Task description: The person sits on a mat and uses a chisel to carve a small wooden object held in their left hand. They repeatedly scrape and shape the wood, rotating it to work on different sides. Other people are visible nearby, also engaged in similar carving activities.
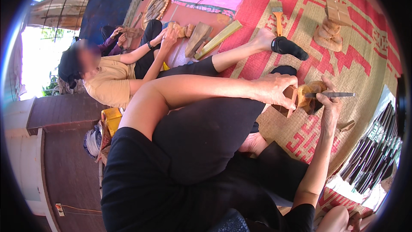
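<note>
A small carved wooden figure (pixel 312 89) with a square block base (pixel 288 103) is held on its side above the patterned mat, past my raised knee. My left hand (pixel 277 90) is closed around the base, thumb and fingers on opposite sides. In my right hand (pixel 330 103) is a slim grey metal chisel (pixel 341 95), lying across the figure, one end sticking out to the right. The right fingers are wrapped round the chisel and close against the carving. Exactly where its edge meets the wood is hidden.
A second carved figure (pixel 328 38) and a paintbrush (pixel 279 19) lie on the red and tan mat (pixel 240 60). Many chisels (pixel 371 150) are spread at the right. A small wooden piece (pixel 346 126) is nearby. Two co-workers sit at left, beside wood blocks (pixel 198 38).
</note>
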`<state>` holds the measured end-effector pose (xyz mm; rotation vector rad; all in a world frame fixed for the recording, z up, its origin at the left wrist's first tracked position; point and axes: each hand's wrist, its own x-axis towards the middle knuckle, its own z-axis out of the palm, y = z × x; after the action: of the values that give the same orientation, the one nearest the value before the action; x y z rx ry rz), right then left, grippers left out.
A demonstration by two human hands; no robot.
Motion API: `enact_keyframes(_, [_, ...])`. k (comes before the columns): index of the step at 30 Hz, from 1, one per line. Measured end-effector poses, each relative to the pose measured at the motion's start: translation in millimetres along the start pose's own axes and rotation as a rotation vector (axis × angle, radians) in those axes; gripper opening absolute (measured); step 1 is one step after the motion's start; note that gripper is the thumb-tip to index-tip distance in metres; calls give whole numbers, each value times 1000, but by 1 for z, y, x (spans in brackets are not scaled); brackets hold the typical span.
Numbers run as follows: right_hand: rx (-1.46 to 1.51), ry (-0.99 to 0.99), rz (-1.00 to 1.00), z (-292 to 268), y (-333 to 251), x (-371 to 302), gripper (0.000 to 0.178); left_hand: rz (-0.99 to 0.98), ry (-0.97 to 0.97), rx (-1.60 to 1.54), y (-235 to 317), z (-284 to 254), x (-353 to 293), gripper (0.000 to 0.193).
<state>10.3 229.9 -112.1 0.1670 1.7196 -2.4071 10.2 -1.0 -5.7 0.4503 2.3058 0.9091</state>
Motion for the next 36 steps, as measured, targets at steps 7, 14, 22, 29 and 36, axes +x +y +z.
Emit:
enact_keyframes(7, [-9, 5, 79, -9, 4, 4, 35, 3, 15, 24, 1, 0, 1, 56])
enact_keyframes(14, [-13, 16, 80, -9, 6, 3, 13, 6, 5, 2, -5, 2, 1, 56])
enact_keyframes(22, [19, -28, 82, -1, 0, -1, 9, -5, 1, -21, -5, 3, 0, 56])
enact_keyframes(29, [29, 30, 74, -8, 6, 1, 7, 4, 1, -11, -6, 3, 1, 56])
enact_keyframes(36, [24, -19, 70, -1, 1, -1, 12, -8, -25, -26, -5, 2, 1, 56])
